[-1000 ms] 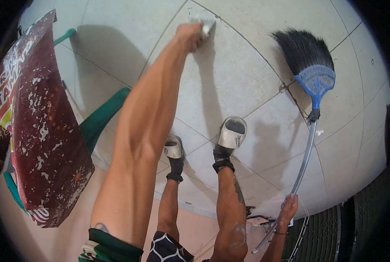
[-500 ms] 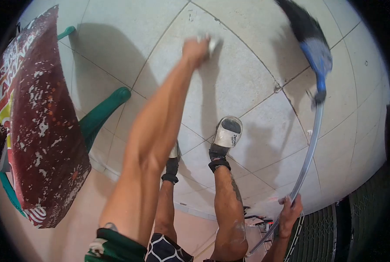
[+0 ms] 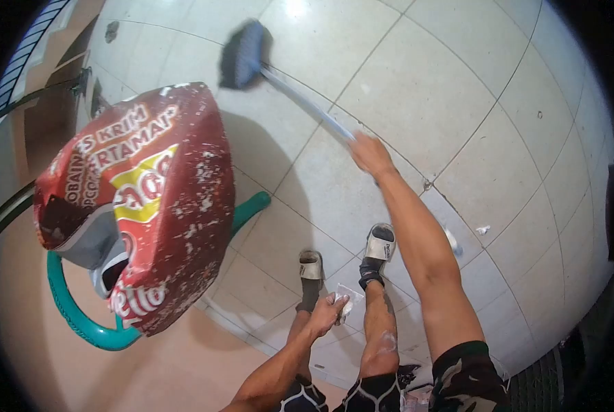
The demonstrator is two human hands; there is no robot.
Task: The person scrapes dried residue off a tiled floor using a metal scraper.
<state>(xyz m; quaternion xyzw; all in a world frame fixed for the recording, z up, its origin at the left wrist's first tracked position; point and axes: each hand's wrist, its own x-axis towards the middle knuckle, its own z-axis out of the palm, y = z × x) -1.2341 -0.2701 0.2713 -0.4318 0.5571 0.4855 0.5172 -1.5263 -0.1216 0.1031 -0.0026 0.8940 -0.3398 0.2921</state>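
Reference: green plastic chair, a red printed sheet draping it. Right hand is clamping the broom by its handle, right of the chair and a little beyond it. Broom head is now showing just past the chair's far side, no longer sitting well off to its right as half a second ago. Left hand is pinching a flat pale scraper, right of the chair and nearer the body, between the shins in this view; it is no longer reaching over the tiles farther out. Hands are keeping well apart. Chair is standing farther into view, more lettering showing.

Unclear: bristles are blurring; cannot tell whether they are touching the tiles. Right hand and forearm are covering part of the handle; a pale streak is showing beyond the forearm, perhaps its end. Fingers are hiding part of the scraper. Sheet is covering most of the chair.
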